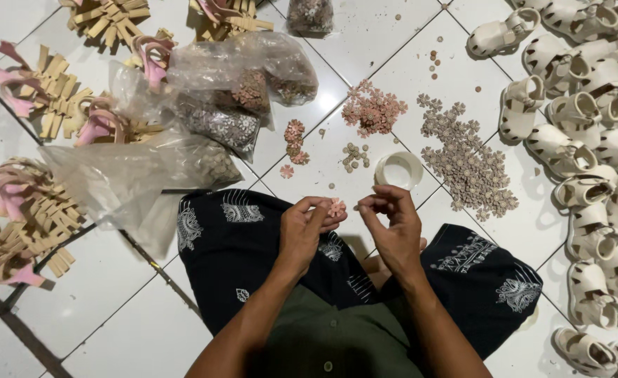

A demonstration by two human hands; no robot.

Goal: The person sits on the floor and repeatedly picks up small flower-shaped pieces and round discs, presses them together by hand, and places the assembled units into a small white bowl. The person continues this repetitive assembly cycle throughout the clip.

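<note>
While seated cross-legged over black patterned cloth [253, 238], left hand [305, 227] pinching small pink flower-shaped piece [336, 207] between thumb and fingertips; right hand [391, 224] just beside it, fingertips pinched shut, contents too small to tell. Beyond the grip, white tape roll [398, 170]; farther, heap of pink flowers [373, 108] and brown flowers [466, 164].

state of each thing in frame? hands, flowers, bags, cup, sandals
left hand: pinching a pink flower piece
right hand: fingertips pinched, contents too small to tell
white cup: upright, open
pink flower pile: loose on floor
tan flower pile: spread loose
plastic bags: lying, part filled
cream sandals: heaped at right
</note>
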